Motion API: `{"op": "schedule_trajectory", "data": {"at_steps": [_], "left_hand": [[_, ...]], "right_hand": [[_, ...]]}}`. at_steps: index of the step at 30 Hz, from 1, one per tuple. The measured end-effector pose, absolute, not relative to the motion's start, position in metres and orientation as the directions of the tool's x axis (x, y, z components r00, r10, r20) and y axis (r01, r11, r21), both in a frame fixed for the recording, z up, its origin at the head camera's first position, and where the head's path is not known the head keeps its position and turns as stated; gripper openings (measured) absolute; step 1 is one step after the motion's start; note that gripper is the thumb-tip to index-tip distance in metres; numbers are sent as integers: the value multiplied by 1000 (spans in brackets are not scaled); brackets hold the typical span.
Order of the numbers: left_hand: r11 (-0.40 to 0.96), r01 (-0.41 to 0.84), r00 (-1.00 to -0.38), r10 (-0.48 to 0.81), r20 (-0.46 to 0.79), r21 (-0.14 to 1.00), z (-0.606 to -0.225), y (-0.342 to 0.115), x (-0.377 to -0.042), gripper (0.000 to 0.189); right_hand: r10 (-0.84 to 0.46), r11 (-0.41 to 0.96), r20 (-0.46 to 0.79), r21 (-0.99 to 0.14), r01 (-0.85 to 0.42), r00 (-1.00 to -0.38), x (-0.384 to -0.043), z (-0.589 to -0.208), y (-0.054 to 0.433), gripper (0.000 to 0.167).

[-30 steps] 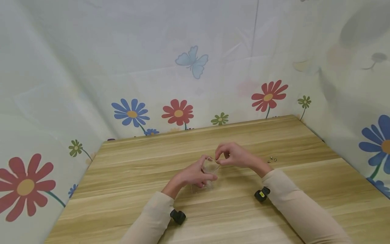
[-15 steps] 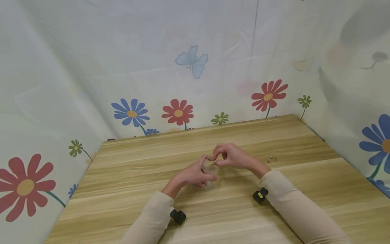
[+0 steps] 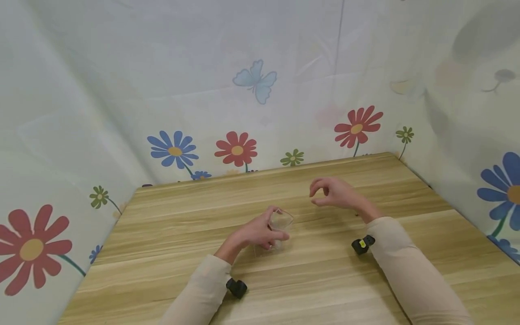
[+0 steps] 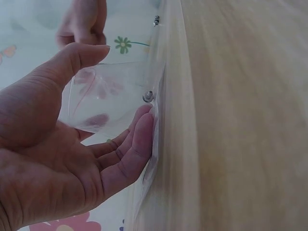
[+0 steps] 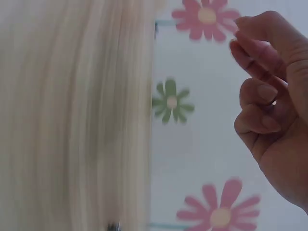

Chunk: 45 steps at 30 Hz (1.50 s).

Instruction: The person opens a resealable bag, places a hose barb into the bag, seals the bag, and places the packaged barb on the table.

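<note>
Apparently one metal piece (image 4: 148, 96) lies inside the clear bag (image 3: 282, 220) the left hand (image 3: 258, 231) grips, another piece (image 3: 356, 214) remains at the bag's three o'clock, and the right hand's (image 3: 336, 192) narrow finger gap looks empty.

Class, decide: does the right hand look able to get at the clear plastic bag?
Probably yes: the right hand looks empty, and nothing shows between it and the clear plastic bag.

The bag (image 3: 283, 220) is on the table (image 3: 195, 212), one part (image 4: 148, 96) inside, the left hand (image 3: 257, 231) at its left. The right hand (image 3: 335, 194) is right and farther; the curtain (image 3: 195, 90) is behind.
</note>
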State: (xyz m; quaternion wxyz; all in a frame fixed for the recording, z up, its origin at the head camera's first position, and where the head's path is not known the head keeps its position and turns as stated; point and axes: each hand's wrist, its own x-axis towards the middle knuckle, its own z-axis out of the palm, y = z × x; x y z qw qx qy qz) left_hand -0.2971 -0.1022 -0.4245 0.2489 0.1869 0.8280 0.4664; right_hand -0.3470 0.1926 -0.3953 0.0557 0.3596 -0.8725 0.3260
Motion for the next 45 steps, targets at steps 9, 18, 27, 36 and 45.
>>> {"op": "schedule_trajectory", "data": {"at_steps": [9,18,27,36,45], "left_hand": [[488,76,-804,547,-236,870,-427,-104,-298,75],[495,72,-805,541,-242,866,-425,-105,-297,74],[492,76,-799,550,-242,867,-423,-104,-296,73],[494,80,-799,551,-240,866,-423,-102,-297,71],[504,94,-800,552,-236,858,-423,-102,-297,72]], "right_hand": [[-495,659,232,-528,-536,-838,-363,-406,258,7],[-469,698,111,-561,-445,-876,-358,-407,298,7],[-466,763,-81,-540,-354,-881,-356,-414,310,7],[-483,750,-61,-543,-377,-874,-359,-420,311,6],[-477,746,-29,-541,-387,-878,-359,-423,310,5]]}}
